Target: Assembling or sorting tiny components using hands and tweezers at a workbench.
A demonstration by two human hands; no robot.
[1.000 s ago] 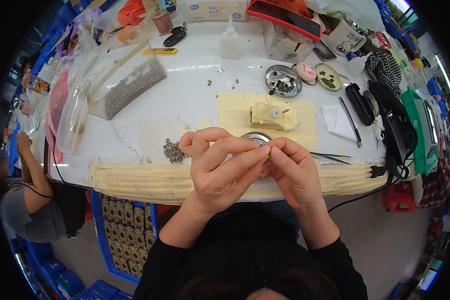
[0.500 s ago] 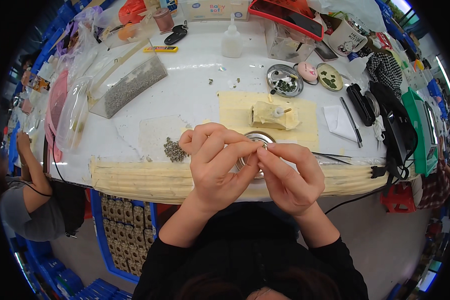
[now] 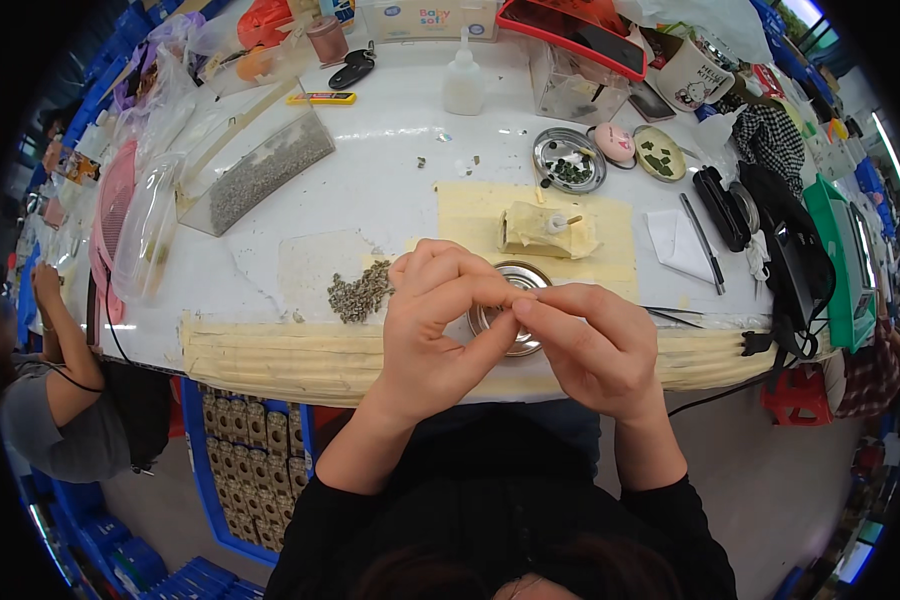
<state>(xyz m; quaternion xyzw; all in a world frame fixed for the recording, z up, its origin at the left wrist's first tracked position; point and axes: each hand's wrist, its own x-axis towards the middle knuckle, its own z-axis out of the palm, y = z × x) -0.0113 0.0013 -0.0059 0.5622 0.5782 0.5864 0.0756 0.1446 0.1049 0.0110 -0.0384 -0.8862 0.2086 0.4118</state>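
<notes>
Both hands are held together above the near table edge, over a round metal dish [image 3: 510, 300]. The left hand [image 3: 440, 320] is pinched thumb to forefinger, and the right hand [image 3: 595, 345] meets it fingertip to fingertip; whatever is gripped is too small to be made out. Since a second ago the right hand has been lowered slightly and spread, so fine fitting work appears under way. A pile of small grey pieces [image 3: 360, 295] lies at nine o'clock of the dish.

White worktable [image 3: 370, 190] w/ rounded front edge wrapped in cream padding [image 3: 270, 350]; grey floor [image 3: 770, 480] below. Blue crates [image 3: 120, 560] stacked at lower left, red stool [image 3: 798, 395] by the table's right corner. Daylight from a window [image 3: 805, 15] at top right.
</notes>
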